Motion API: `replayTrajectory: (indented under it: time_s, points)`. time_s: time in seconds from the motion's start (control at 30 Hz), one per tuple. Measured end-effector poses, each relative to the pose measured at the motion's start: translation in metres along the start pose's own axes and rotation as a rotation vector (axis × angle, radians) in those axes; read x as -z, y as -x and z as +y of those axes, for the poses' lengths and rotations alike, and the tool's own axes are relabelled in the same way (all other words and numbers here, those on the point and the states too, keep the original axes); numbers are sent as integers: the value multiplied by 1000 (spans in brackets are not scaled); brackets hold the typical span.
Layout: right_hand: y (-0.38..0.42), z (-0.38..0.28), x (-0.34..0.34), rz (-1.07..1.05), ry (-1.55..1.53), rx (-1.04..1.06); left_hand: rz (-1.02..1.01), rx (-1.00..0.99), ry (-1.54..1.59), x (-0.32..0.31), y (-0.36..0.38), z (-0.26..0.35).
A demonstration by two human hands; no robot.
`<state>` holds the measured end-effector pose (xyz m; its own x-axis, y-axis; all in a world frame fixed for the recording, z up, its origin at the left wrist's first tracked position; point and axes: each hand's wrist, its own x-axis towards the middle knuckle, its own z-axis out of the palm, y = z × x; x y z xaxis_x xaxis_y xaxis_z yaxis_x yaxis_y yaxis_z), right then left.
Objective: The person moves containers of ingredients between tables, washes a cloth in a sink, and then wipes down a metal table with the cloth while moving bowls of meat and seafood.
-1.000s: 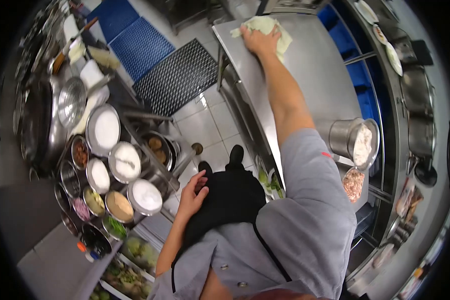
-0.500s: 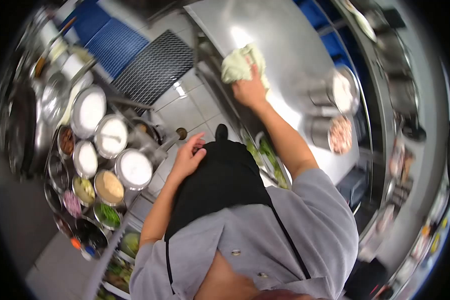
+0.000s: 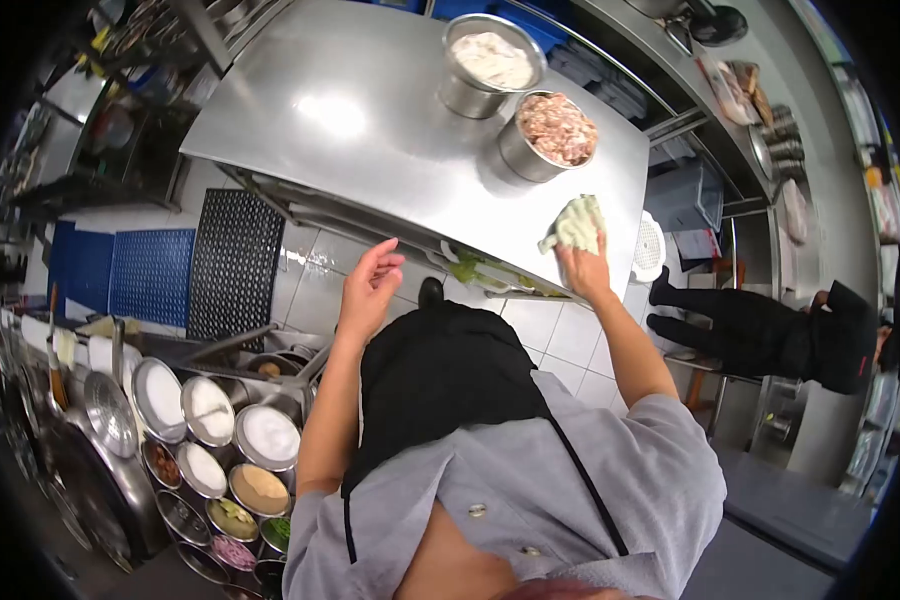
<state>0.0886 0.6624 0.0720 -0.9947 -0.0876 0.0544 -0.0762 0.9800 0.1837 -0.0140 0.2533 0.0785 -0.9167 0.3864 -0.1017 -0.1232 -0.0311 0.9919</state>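
My right hand (image 3: pixel 583 268) presses a pale green cloth (image 3: pixel 576 224) onto the steel table (image 3: pixel 390 130), near its front right corner. Behind the cloth stands a metal pot of raw chopped meat (image 3: pixel 557 130). A second metal pot with pale, whitish contents (image 3: pixel 492 58) is beside it, farther back. My left hand (image 3: pixel 370 288) hangs in the air in front of the table's edge, its fingers apart and holding nothing.
Round containers of white powders and chopped ingredients (image 3: pixel 268 434) stand at the lower left, beside a strainer (image 3: pixel 110 412). Another person in dark clothes (image 3: pixel 770 325) is at the right. A white stool (image 3: pixel 649 246) stands beyond the table's right end. Dark mats (image 3: pixel 232 262) lie on the floor.
The view has turned, and the table now spans the top. My right hand has moved with the cloth to the table's right end, near the meat pot. My left hand remains raised and empty.
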Motion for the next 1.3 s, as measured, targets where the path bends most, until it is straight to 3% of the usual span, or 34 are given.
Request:
replayTrajectory:
  time_s: [0.03,0.07,0.13,0.23,0.33,0.4,0.47,0.53,0.63,0.73,0.8,0.87,0.97,1.1,1.3]
  points:
    - [-9,13,12,-375,-92,-181,-25,-7,20,-4,-14,1]
    - [-8,28,-5,-208,-91,-173,-46,-12,37,-7,-29,3]
    - [-33,42,10,-192,-323,-440,-53,3,58,-17,-61,22]
    - [-61,65,79,-462,-539,-489,-17,54,97,-33,-109,52]
    - [-75,102,99,-594,-542,-471,39,126,188,-55,-149,85]
    - [-98,118,115,-475,-490,-504,42,142,223,-68,-171,99]
    - [-127,139,111,-209,-621,-481,58,156,284,-83,-190,108]
    - [-190,127,122,287,-912,-380,45,300,437,-98,-222,100]
    - [-268,113,128,115,-936,-277,94,426,547,-117,-233,113]
    - [-334,103,93,-51,-1135,-262,32,521,633,-127,-243,116]
    - [-347,85,99,-53,-1063,-314,-5,461,703,-127,-253,103]
    - [-370,96,82,-196,-1146,-388,-34,415,741,-124,-256,100]
    - [-375,82,111,-291,-1269,-526,-71,381,759,-115,-258,108]
    - [-404,70,115,-308,-1239,-556,-117,322,759,-91,-270,117]
    - [-478,32,107,-285,-1299,-504,-8,283,773,-27,-311,117]
